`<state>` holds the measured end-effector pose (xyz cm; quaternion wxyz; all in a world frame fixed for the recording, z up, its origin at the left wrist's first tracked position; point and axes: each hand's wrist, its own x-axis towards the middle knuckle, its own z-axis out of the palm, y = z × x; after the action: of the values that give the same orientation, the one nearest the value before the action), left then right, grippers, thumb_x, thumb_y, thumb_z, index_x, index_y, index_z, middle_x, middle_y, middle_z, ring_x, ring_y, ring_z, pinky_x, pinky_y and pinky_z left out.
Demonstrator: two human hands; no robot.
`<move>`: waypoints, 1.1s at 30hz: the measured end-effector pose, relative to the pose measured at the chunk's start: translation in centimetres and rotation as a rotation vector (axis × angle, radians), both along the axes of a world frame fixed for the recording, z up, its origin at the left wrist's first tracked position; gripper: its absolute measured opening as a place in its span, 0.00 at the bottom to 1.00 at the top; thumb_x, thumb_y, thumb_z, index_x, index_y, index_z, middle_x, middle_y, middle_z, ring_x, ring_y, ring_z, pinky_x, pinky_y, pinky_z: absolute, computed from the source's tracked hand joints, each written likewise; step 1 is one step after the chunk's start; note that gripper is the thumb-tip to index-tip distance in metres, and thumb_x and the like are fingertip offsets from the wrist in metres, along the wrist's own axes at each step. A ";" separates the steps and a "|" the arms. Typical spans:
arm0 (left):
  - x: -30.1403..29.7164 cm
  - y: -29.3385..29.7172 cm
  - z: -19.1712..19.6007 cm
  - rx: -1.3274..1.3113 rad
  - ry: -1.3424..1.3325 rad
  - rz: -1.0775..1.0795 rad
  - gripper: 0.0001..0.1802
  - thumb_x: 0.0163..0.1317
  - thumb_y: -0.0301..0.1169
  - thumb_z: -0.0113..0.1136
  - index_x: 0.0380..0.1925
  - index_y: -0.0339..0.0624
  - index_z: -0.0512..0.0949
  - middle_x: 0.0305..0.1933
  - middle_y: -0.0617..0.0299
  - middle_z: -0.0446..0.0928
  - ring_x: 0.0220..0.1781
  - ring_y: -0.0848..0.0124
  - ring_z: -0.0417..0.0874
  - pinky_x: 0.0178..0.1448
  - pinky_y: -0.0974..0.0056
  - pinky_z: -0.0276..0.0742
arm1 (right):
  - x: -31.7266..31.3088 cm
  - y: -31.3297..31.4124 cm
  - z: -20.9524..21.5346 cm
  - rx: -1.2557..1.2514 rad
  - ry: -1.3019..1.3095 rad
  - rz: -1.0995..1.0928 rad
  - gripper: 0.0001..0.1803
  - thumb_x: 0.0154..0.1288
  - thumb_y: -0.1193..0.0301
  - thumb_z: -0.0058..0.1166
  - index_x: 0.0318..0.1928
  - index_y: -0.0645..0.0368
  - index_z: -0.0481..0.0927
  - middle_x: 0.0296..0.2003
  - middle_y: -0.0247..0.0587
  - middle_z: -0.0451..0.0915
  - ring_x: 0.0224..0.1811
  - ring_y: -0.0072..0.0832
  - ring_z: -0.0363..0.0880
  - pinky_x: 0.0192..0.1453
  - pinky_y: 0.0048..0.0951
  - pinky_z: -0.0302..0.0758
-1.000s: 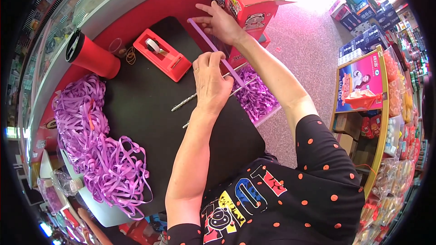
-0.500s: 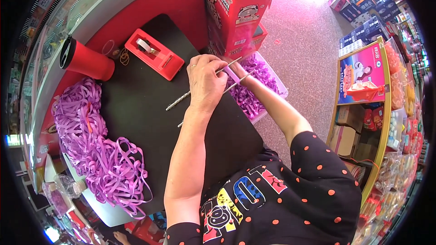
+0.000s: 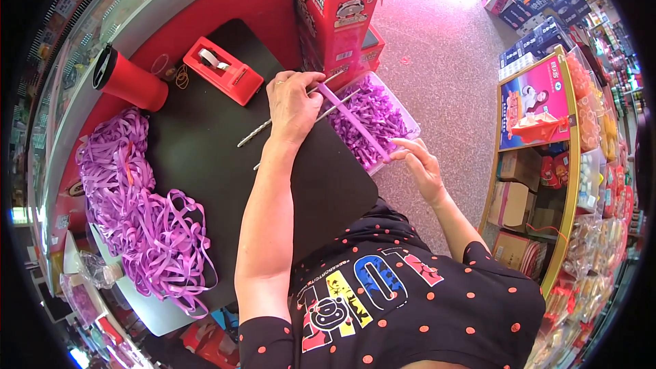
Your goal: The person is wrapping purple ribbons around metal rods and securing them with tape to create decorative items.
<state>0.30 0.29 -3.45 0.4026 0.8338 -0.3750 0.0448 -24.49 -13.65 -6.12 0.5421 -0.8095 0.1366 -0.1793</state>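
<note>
Now both hands stretch ribbon [image 3: 352, 121] beyond table edge [image 3: 355, 195].

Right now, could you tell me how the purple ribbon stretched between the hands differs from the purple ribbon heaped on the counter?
The ribbon strip is a single straight length, pulled taut between the left hand and right hand. The ribbon heap is many loose, curling loops, untouched at the person's left. Both are purple.

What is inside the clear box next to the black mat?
The clear box holds a heap of small curly purple ribbon pieces. A purple ribbon strip, stretched between the left hand and right hand, crosses over it. The box's bottom is covered.
</note>
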 end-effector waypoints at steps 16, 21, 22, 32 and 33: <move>0.2 0.2 -0.3 -0.100 0.083 0.047 0.28 0.42 0.20 0.62 0.50 0.42 0.77 0.33 0.63 0.80 0.45 0.62 0.77 0.56 0.59 0.67 | 13.1 -1.6 8.9 0.277 -0.395 0.421 0.31 0.74 0.55 0.31 0.66 0.67 0.59 0.41 0.49 0.82 0.49 0.29 0.77 0.61 0.36 0.64; 0.0 -0.2 0.9 -0.048 0.158 0.079 0.44 0.41 0.19 0.63 0.63 0.38 0.59 0.27 0.60 0.77 0.38 0.60 0.78 0.47 0.57 0.71 | 21.6 -3.2 8.2 0.280 -0.278 0.484 0.33 0.76 0.51 0.27 0.69 0.65 0.55 0.42 0.44 0.82 0.50 0.24 0.75 0.64 0.31 0.61; -0.1 -0.2 1.1 -0.058 0.220 0.088 0.47 0.40 0.19 0.63 0.65 0.37 0.55 0.26 0.59 0.77 0.36 0.60 0.79 0.46 0.57 0.72 | 22.9 -3.5 7.2 0.276 -0.242 0.510 0.34 0.76 0.51 0.26 0.69 0.64 0.55 0.43 0.42 0.83 0.50 0.23 0.75 0.64 0.31 0.60; 0.2 -0.6 0.5 -0.172 0.141 0.050 0.52 0.40 0.16 0.62 0.67 0.37 0.46 0.21 0.58 0.76 0.28 0.59 0.80 0.40 0.55 0.75 | 25.4 -4.9 -1.4 0.343 0.086 0.536 0.34 0.75 0.48 0.23 0.70 0.59 0.55 0.42 0.42 0.83 0.52 0.25 0.73 0.64 0.29 0.60; 0.3 -0.4 0.4 -0.170 0.116 0.054 0.52 0.40 0.16 0.62 0.67 0.37 0.47 0.21 0.58 0.76 0.29 0.59 0.80 0.41 0.56 0.75 | 24.3 -4.6 -1.8 0.317 0.155 0.521 0.34 0.75 0.49 0.24 0.70 0.58 0.55 0.42 0.42 0.83 0.53 0.25 0.74 0.63 0.30 0.62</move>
<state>0.64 -0.07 -3.05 0.4915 0.8077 -0.3233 0.0391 -0.19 -18.21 -7.92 0.6773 -0.7338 -0.0081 0.0514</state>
